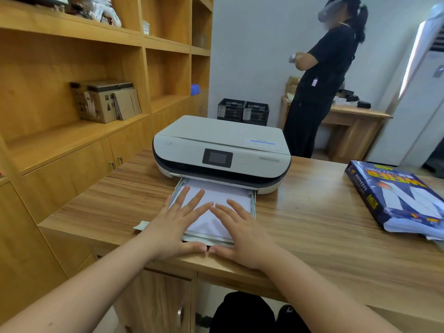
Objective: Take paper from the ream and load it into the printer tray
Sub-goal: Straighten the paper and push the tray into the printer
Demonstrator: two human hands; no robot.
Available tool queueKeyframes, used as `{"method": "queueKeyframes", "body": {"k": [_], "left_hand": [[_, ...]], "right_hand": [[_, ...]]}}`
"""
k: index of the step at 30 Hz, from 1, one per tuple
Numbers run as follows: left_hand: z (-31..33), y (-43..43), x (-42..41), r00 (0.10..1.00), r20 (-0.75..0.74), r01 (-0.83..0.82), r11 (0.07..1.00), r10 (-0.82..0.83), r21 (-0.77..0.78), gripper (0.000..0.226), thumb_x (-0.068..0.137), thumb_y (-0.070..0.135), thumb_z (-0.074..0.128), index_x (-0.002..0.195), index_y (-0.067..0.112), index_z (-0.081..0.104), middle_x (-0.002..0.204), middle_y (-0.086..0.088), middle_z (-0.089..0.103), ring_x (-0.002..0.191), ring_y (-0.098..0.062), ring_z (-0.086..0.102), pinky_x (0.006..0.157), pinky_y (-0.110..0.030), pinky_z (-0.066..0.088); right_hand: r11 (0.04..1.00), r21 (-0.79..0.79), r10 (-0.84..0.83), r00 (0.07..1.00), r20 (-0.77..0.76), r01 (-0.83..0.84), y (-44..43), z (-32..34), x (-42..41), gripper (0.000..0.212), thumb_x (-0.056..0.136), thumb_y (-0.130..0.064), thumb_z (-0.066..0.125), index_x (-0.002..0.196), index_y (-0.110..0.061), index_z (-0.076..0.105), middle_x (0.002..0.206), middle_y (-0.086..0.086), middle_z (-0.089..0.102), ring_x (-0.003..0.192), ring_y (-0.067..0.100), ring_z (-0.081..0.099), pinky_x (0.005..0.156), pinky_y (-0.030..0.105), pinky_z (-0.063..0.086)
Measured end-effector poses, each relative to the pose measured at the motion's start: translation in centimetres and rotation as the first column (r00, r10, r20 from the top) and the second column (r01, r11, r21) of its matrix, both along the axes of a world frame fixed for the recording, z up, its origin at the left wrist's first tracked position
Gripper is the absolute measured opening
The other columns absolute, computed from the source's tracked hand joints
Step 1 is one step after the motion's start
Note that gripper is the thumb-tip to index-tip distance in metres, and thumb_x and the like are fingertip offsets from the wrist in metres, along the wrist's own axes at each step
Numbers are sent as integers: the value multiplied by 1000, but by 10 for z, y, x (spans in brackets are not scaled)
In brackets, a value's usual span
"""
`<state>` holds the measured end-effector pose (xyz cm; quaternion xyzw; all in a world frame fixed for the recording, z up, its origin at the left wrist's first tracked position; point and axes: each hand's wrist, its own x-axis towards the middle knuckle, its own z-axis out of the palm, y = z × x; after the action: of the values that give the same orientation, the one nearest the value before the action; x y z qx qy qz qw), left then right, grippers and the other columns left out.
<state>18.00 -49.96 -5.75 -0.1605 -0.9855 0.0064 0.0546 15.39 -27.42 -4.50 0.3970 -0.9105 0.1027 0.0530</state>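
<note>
A white and black printer (221,150) sits on the wooden desk (312,224). Its paper tray (252,203) is pulled out toward me, and a stack of white paper (223,195) lies in it. My left hand (175,227) and my right hand (242,234) rest flat on the paper with fingers spread, thumbs touching at the tray's front edge. Neither hand grips anything. The opened blue ream (396,200) lies at the desk's right side, with white sheets showing at its near end.
Wooden shelves (72,92) holding cardboard boxes stand on the left. A person in black (319,80) stands behind the desk near a small table (355,121). Two black crates (242,111) sit on the floor behind the printer. A small paper scrap (141,225) lies left of the tray.
</note>
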Motion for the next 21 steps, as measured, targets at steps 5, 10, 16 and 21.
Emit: {"method": "queueKeyframes", "body": {"k": [5,10,16,21], "left_hand": [[4,-1,-2,1000,-19,16,999,-16,41,90,77,85,28,143,50,-22,152,20,-34,136,-13,-41,118,-51,-7],[13,-1,-11,998,-59,13,1000,-12,13,88,77,85,23,147,46,-14,157,16,-24,138,-9,-36,118,-51,-6],[11,-1,-20,996,-94,10,1000,-11,-11,90,74,87,16,149,44,-11,158,13,-23,139,-10,-35,119,-48,-7],[10,-1,-30,993,-118,13,1000,-13,-2,88,78,85,23,149,44,-11,158,12,-24,139,-11,-35,118,-48,-9]], "right_hand": [[1000,-12,-9,1000,-8,8,1,3,-2,86,86,-66,48,153,-33,6,161,-11,15,148,13,-4,119,35,9],[999,-43,-35,998,-42,33,1,12,-8,83,87,-66,47,153,-32,10,159,-11,23,148,16,4,118,34,12],[996,-91,-24,977,-210,5,-4,2,-1,63,92,-53,44,143,-18,41,145,3,49,138,30,37,107,44,39],[999,-16,26,953,-302,-33,-5,-18,-3,60,96,-20,46,149,-27,18,159,7,24,147,35,15,112,42,12]]}}
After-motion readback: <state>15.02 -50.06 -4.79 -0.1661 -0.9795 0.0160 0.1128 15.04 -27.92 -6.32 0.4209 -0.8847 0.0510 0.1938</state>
